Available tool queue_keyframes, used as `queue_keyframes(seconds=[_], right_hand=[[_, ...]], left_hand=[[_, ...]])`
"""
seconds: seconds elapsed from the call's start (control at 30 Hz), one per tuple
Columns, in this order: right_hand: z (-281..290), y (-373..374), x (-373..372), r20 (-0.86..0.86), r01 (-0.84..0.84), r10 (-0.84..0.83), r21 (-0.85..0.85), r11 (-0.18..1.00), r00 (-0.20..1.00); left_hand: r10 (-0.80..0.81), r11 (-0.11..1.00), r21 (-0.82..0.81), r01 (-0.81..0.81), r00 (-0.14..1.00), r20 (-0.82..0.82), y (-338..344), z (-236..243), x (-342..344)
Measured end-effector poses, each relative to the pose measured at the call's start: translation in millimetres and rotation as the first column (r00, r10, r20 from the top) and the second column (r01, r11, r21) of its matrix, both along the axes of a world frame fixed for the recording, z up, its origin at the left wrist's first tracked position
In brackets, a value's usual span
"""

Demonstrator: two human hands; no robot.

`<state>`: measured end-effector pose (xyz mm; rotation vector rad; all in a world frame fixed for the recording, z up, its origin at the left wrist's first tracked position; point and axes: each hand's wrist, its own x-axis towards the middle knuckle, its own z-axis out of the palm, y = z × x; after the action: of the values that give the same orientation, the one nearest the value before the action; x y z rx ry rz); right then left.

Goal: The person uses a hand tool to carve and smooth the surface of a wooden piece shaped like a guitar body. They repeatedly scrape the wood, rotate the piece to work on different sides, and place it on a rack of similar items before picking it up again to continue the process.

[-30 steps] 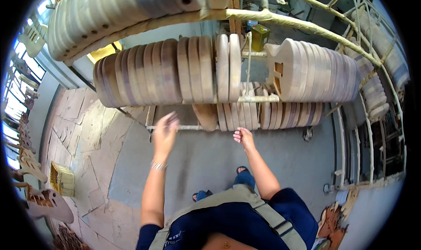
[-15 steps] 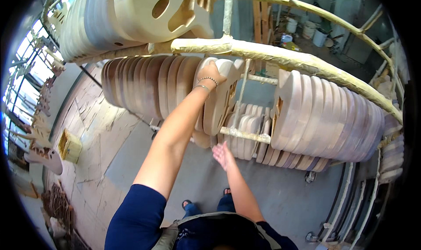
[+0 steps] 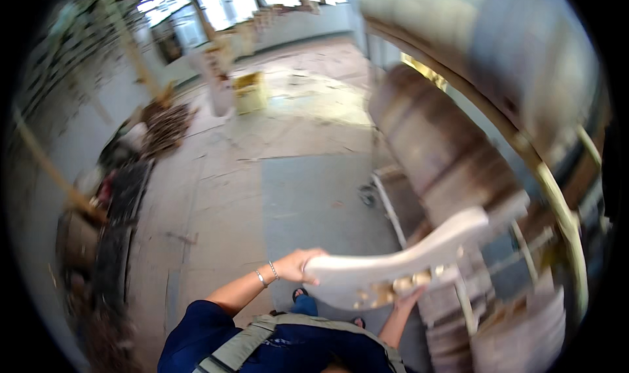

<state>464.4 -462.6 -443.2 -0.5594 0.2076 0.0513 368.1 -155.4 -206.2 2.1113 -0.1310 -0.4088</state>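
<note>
A pale wooden guitar body [image 3: 386, 265], with routed cutouts along its near face, hangs in front of me, clear of the floor. Round its left end wraps my left hand [image 3: 301, 265], closed on the wood. My right hand [image 3: 409, 301] grips its near edge from below, beside the cutouts; part of those fingers is hidden by the wood. Just right of it stands a rack with a tightly packed row of brown guitar bodies [image 3: 445, 140], blurred by motion.
Taped rack rails [image 3: 567, 242] and more stacked bodies [image 3: 517, 327] crowd the right. A wheeled rack foot [image 3: 369, 193] touches the grey floor. On the far floor stands a yellowish box [image 3: 250, 93]. A pile of sticks [image 3: 167, 127] and a dark bench-like thing [image 3: 128, 193] line the left.
The guitar body under my left hand has come out of the rack row. My right hand, free and open before, now holds it too. The view has swung left.
</note>
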Motion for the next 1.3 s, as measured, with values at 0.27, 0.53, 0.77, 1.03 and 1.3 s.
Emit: queue_keyframes(seconds=[0.27, 0.53, 0.77, 1.03, 1.3], right_hand=[[102.7, 220.8, 41.0, 0.412, -0.410, 0.673, -0.562, 0.719, 0.614], [326.4, 508.6, 54.5, 0.671, 0.679, 0.726, -0.604, 0.417, 0.152], [502.4, 803.8, 63.8, 0.910, 0.830, 0.406, -0.288, 0.478, 0.082], [487.4, 841.1, 137.3, 0.890, 0.308, 0.358, -0.270, 0.912, -0.281], [480.8, 783.1, 152.2, 0.935, -0.858, 0.247, -0.335, 0.390, -0.253]], left_hand=[[0.343, 0.760, -0.650, 0.002, 0.848, 0.403, 116.8, 46.1, -56.3], [0.866, 0.495, -0.808, -0.321, 0.253, 0.430, 246.5, 52.5, -114.0], [0.782, 0.484, -0.642, -0.594, -0.035, 0.622, 331.7, 81.7, -100.1], [0.796, 0.357, -0.801, -0.481, -0.292, 0.530, 429.0, 150.5, -33.1], [0.735, 0.551, -0.782, -0.291, -0.275, 0.620, 506.1, 196.2, 22.3]])
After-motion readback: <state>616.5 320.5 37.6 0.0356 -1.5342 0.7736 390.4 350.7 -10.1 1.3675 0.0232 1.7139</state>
